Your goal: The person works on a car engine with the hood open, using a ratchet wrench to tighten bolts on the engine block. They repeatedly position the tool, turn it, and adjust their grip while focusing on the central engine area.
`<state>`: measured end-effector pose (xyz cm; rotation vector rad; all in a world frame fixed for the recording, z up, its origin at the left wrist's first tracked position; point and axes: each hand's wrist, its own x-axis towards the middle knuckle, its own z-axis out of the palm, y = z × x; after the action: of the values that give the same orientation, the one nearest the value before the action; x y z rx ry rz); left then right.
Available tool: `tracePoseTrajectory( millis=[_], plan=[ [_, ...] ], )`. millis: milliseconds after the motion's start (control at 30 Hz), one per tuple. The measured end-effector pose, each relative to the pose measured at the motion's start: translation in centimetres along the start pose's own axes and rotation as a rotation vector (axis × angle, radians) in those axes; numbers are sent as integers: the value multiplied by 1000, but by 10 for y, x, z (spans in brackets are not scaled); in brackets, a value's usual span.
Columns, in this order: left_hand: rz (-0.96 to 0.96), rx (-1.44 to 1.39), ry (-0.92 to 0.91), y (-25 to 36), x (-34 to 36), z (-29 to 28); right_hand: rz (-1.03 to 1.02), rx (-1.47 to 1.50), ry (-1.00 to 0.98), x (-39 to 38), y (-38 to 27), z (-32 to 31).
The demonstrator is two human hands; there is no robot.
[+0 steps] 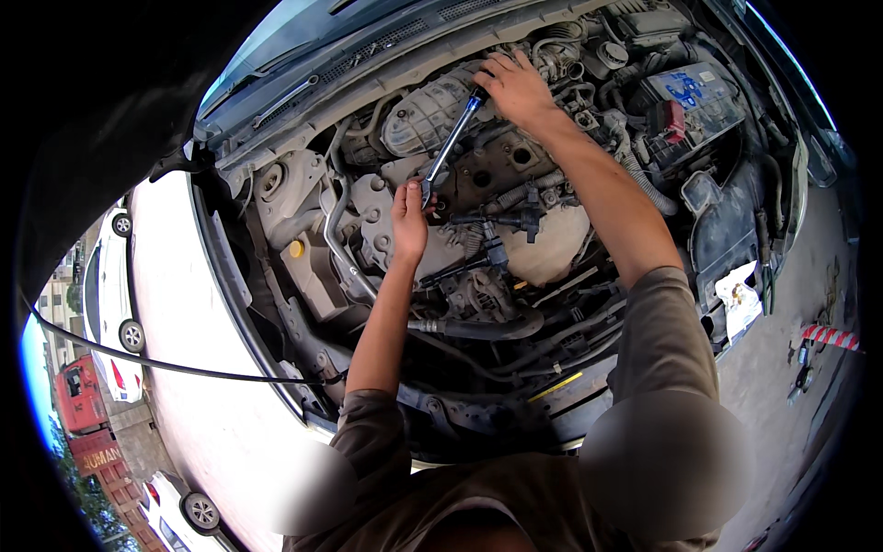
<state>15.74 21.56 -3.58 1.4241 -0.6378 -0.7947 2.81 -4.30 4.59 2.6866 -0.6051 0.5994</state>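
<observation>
A chrome ratchet wrench (451, 143) with a dark grip end lies at a slant over the engine. My left hand (410, 221) is closed round its head end, near a round hole in the engine top. At the grip end, my right hand (517, 90) rests with its fingers curled over, closed on the handle; part of the grip is hidden under it. Two black ignition coils (526, 217) lie loose just right of my left hand. Round dark holes (522, 155) show in the engine's top cover between my arms. What sits under the ratchet's head is hidden.
A battery (694, 97) with a red terminal cover (674, 121) sits at the far right. A yellow-capped reservoir (296, 249) stands at left. A wrench (287, 101) lies by the windshield. A thin dark rod (184, 365) crosses at left. White packaging (739, 299) lies at the right edge.
</observation>
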Motion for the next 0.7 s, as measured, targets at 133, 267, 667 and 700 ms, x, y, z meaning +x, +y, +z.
tracePoseTrajectory(
  millis=[133,267,667,700],
  plan=[
    [5,27,144,-20,13,-7,-71,-22,-52,-38,3,-11],
    [5,158,85,-31,19,-12,-8,115,-109,-104,0,-36],
    [-51,121,-112,-25,36,11,558,853,-824,-211,-115,-103],
    [-55,69,-137,-26,36,10,630,1017,-873,-211,-137,-111]
  ],
)
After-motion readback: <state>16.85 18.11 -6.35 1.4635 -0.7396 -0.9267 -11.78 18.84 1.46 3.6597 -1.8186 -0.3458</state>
